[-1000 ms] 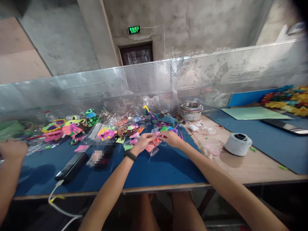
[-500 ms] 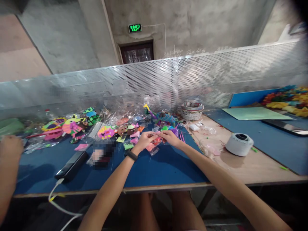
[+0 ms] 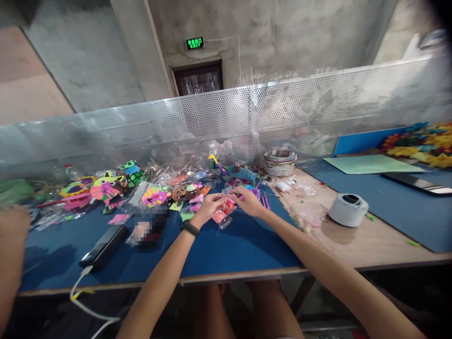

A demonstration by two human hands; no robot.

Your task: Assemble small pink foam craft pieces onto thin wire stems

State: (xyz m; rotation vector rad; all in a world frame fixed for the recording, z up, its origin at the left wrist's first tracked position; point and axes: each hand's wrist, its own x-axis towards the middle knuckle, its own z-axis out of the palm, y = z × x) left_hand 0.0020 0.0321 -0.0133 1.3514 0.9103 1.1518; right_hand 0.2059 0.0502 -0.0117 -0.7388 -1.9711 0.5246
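Note:
Over the blue table mat (image 3: 243,249), my left hand (image 3: 209,208) and my right hand (image 3: 248,201) meet with fingers pinched. Between the fingertips is something small and pale, too small and blurred to name. A dark band (image 3: 190,229) circles my left wrist. Just below my fingers lie small clear bags (image 3: 221,218) with orange-red and pink soft pieces, perhaps modelling clay. Purple sticks (image 3: 265,201) lie right of my right hand. Behind my hands stands a blue dotted figure (image 3: 242,173), beside a yellow and purple giraffe-like piece (image 3: 213,159).
To the left are colourful animal figures (image 3: 106,186), a black power bank (image 3: 104,246) with a white cable, and another person's hand (image 3: 14,221). On the right stand a white roll (image 3: 348,210), a woven basket (image 3: 280,164), a green sheet (image 3: 372,165) and a phone (image 3: 416,183). A perforated metal screen (image 3: 141,122) runs behind.
My fingertips have drawn slightly apart, still pinched. The other person's hand at the left has lowered a little. The whole view has shifted slightly.

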